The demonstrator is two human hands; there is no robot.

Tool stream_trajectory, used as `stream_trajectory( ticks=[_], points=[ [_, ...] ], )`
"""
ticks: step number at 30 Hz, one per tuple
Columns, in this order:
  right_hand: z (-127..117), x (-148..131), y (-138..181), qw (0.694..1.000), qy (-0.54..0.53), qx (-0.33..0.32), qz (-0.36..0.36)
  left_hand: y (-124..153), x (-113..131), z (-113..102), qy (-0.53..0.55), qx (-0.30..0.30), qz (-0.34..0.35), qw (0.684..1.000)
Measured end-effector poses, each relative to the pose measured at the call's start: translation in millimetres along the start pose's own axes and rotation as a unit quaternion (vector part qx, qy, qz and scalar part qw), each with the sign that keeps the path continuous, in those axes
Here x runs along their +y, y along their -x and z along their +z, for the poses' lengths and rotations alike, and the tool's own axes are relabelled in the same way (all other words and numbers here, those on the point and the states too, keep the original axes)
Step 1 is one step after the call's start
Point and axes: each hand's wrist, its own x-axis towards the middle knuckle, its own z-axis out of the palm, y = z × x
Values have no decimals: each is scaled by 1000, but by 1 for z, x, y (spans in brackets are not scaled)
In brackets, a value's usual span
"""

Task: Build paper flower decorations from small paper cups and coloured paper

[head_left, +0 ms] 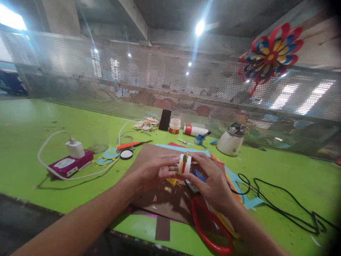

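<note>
Between both hands is a small white round craft piece with red, yellow and dark green parts between its pale sides, held up on edge. My left hand pinches it from the left with closed fingers. From the right, the thumb and fingers of my right hand grip the same piece. Below lies a brown sheet with small colored scraps on it. Large red-handled scissors rest under my right hand, their blades partly hidden. A blue item shows behind the right fingers.
A purple power strip with a white charger stands left, near an orange cutter. Similar round pieces, a phone, a jar and a white glue gun or pot stand behind. A black cord curls at right.
</note>
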Motion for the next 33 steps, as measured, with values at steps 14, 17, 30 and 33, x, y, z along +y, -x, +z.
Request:
stream_trajectory(
  ticks=[14, 17, 30, 33],
  points=[
    [5, 1, 1, 994, 6, 87, 68, 12, 7, 20, -88, 92, -18, 992],
    [6, -2, 1, 992, 61, 98, 59, 9, 4, 19, -94, 99, -8, 991],
    [15, -10, 6, 981, 162, 72, 76, 5, -10, 17, -172, 122, -15, 978],
    [9, -12, 3, 984, 132, 57, 106, 6, -8, 13, -101, 105, -31, 989]
  ],
)
